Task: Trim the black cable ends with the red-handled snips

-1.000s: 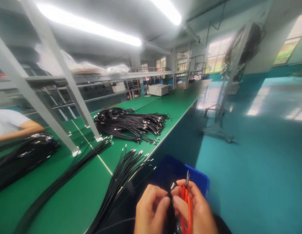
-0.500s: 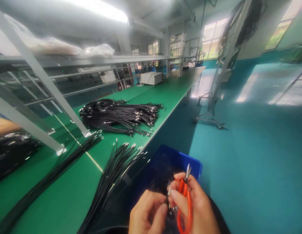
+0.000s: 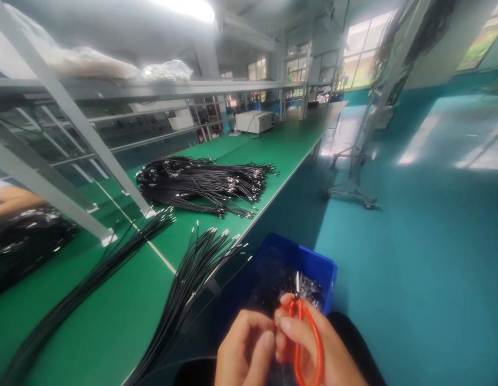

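Observation:
My right hand (image 3: pixel 309 335) is wrapped round scissors (image 3: pixel 298 305) with orange handles, whose short metal blades point up and away. Thumb and forefinger of that hand also meet at a small piece near my left fingertips. My left hand (image 3: pixel 246 343) is pinched closed just beside it, holding the dark end of a cable that is mostly hidden by the fingers. Left of my hands, a bundle of black cables (image 3: pixel 178 297) with silvery-white tips lies along the table edge. A second cable bundle (image 3: pixel 112 271) lies farther left.
Below my hands stands a blue bin (image 3: pixel 319 262) with small clear and dark scraps inside. A big pile of black cables (image 3: pixel 200 185) lies on the green table (image 3: pixel 108 332). Rack posts (image 3: pixel 77 115) rise from it. At far left is another person's arm (image 3: pixel 19 199). A wheeled stand (image 3: pixel 355 187) is on the floor.
The scissors have tilted slightly and moved left and down. The small white tip between my fingers is now mostly covered. More of the bin's contents shows as the view shifts a little.

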Demonstrator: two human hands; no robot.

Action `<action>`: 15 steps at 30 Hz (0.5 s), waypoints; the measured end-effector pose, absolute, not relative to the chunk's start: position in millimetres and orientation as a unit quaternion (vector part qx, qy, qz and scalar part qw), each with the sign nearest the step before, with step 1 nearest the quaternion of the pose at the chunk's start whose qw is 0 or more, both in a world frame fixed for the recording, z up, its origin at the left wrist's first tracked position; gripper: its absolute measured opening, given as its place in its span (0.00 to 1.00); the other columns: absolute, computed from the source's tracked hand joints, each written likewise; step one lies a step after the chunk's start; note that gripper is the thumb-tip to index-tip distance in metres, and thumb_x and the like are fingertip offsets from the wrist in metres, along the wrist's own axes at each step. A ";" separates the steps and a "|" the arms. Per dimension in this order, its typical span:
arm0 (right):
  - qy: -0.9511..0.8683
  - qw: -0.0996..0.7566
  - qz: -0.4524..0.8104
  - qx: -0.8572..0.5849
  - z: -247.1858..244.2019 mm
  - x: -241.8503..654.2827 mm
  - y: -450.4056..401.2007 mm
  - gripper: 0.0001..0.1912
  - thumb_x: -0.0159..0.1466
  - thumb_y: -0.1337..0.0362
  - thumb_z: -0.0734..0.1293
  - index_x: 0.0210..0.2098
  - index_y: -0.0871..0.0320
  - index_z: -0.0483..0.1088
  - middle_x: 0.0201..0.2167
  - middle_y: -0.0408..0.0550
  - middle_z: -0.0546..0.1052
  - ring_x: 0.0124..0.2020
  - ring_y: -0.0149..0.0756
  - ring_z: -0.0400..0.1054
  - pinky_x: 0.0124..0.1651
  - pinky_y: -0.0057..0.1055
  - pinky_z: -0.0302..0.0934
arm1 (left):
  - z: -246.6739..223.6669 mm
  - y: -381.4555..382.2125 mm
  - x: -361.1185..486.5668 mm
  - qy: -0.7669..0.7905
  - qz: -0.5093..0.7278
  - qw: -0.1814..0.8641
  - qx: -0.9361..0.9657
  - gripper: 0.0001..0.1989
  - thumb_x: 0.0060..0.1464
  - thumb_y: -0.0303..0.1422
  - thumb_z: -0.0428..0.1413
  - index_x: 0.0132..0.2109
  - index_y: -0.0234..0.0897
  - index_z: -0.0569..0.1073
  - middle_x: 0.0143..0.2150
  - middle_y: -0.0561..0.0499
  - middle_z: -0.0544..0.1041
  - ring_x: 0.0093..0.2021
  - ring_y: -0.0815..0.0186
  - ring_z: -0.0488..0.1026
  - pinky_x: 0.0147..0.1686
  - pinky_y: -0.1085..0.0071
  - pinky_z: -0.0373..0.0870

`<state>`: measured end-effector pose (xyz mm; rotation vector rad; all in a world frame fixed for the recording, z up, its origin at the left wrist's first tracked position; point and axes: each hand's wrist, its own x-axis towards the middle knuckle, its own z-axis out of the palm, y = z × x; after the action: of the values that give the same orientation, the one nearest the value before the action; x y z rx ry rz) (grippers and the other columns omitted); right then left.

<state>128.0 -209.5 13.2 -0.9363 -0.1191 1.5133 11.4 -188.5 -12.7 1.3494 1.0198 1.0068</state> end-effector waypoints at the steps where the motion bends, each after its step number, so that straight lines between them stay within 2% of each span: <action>1: -0.047 0.631 0.655 -0.413 14.9 125.4 -210.2 0.16 0.47 0.64 0.77 0.35 0.57 0.73 0.23 0.43 0.76 0.22 0.31 0.68 0.29 0.26 0.64 | -9.6 -188.8 13.2 0.426 0.444 0.552 0.563 0.17 0.55 0.48 0.54 0.33 0.38 0.71 0.23 0.53 0.72 0.22 0.68 0.67 0.23 0.74 0.63; 3: -0.060 0.648 0.634 -0.418 18.8 120.1 -210.1 0.17 0.46 0.63 0.78 0.35 0.55 0.74 0.24 0.42 0.75 0.24 0.32 0.68 0.31 0.28 0.66 | -3.5 -188.5 16.7 0.437 0.475 0.509 0.570 0.16 0.52 0.48 0.56 0.35 0.38 0.72 0.25 0.53 0.71 0.24 0.68 0.66 0.24 0.73 0.64; 5: -0.092 0.668 0.612 -0.414 22.2 116.1 -208.8 0.15 0.45 0.63 0.78 0.31 0.53 0.74 0.22 0.40 0.72 0.23 0.32 0.66 0.30 0.28 0.65 | 1.2 -186.1 18.2 0.453 0.485 0.477 0.576 0.13 0.51 0.44 0.59 0.31 0.38 0.73 0.26 0.53 0.69 0.24 0.68 0.65 0.23 0.73 0.63; 8: -0.113 0.675 0.601 -0.414 24.3 114.5 -207.9 0.14 0.45 0.61 0.78 0.30 0.53 0.74 0.21 0.40 0.72 0.21 0.32 0.64 0.26 0.28 0.63 | 5.4 -179.0 16.1 0.419 0.468 0.581 0.518 0.13 0.52 0.40 0.59 0.26 0.36 0.71 0.23 0.54 0.69 0.21 0.70 0.66 0.22 0.74 0.64; 11: -0.116 0.674 0.599 -0.417 21.7 117.4 -209.4 0.17 0.45 0.59 0.78 0.34 0.55 0.75 0.24 0.42 0.74 0.22 0.32 0.65 0.28 0.28 0.65 | 8.3 -171.9 11.8 0.358 0.448 0.688 0.446 0.12 0.48 0.37 0.63 0.26 0.34 0.73 0.23 0.53 0.72 0.20 0.71 0.68 0.22 0.74 0.64; 15: -0.103 0.643 0.644 -0.402 13.4 122.6 -208.7 0.15 0.48 0.63 0.76 0.34 0.57 0.73 0.23 0.42 0.74 0.23 0.31 0.66 0.28 0.26 0.64 | 7.9 -169.2 10.3 0.326 0.440 0.725 0.417 0.10 0.49 0.36 0.63 0.28 0.33 0.75 0.23 0.53 0.74 0.21 0.70 0.70 0.24 0.74 0.65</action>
<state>122.6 -208.7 13.4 -0.9149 -0.2355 1.4663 10.3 -169.2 7.9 0.9194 0.7201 0.9712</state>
